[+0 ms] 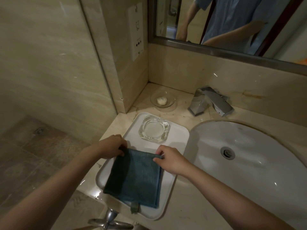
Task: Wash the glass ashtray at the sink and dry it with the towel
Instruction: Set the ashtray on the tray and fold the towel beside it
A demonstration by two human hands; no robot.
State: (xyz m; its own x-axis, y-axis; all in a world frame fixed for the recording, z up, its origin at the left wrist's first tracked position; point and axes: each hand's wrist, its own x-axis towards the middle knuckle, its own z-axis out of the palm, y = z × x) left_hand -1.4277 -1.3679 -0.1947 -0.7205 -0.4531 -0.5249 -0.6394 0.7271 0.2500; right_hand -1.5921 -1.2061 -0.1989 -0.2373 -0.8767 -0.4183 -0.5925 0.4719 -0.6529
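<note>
A: Status entry. Both hands are on the blue towel (135, 176), which lies folded flat on the near half of the white tray (180, 131). The left hand (110, 146) pinches its far left corner; the right hand (169, 159) pinches the far right corner, fingers curled over the edge.

B: Location of the glass ashtray (154, 129)?

A: On the far half of the same tray, upright, apart from the towel and untouched by either hand. The tray sits on the marble counter (191, 205) just left of the sink basin (249, 146).

B: Wet or dry?

A: Cannot tell. The glass looks clean and holds nothing, but no droplets resolve in this light. The faucet (210, 101) shows no running water, and the basin looks free of standing water.

B: So progress?

A: 2 readings. Either washing and drying are finished and the towel is being laid back down, or nothing has begun and the towel is being picked up. The tidy fold and the clear glass lean me towards the task being near its end, but that is a judgement.

B: Other items?

A: 1 small glass dish (163, 100) with a piece of soap (162, 100) near the wall corner; a mirror (232, 22) above.
</note>
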